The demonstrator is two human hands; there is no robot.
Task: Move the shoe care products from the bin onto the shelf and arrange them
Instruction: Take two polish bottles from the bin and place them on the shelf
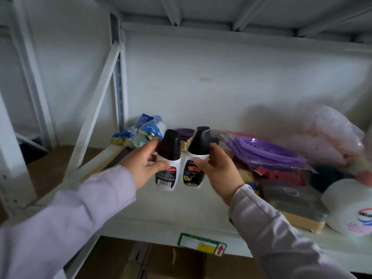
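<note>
Presently, at far left, the white metal upright and diagonal brace of the rack [118, 63] frame the bay. Behind the brace, at the rear left of the shelf [171, 210], lies a heap of blue-and-white packets [144, 130], crumpled and leaning on one another.

The left hand [143, 164], in a pale lilac sleeve [76, 214], is closed round a shoe polish bottle [168, 164]: thumb across the front of the white body, fingers behind it below the black cap. The barcode side of the label faces the camera. The bottle is held upright, tilted slightly, above the shelf surface and not resting on it.

Just beside it, apart by a narrow gap, the right hand [219, 170] grips a second shoe polish bottle [196, 158] of the same make, thumb on the front label, fingers wrapped behind the cap's base. Its cap leans to the right. It too is clear of the shelf.

Behind the two bottles sit dark purple items [186, 131]; what they are cannot be told.

To the right, flat purple perforated discs in clear bags [265, 152] are stacked, with red packaging [275, 174] under them. In front lies a dark wrapped block [291, 200] on a tan base. At far right stands a white round container [350, 210] with a printed logo, and above it a pinkish translucent bag [330, 133] against the back wall.

A green-bordered label [202, 246] with a red arrow is fixed to the shelf's front edge.
</note>
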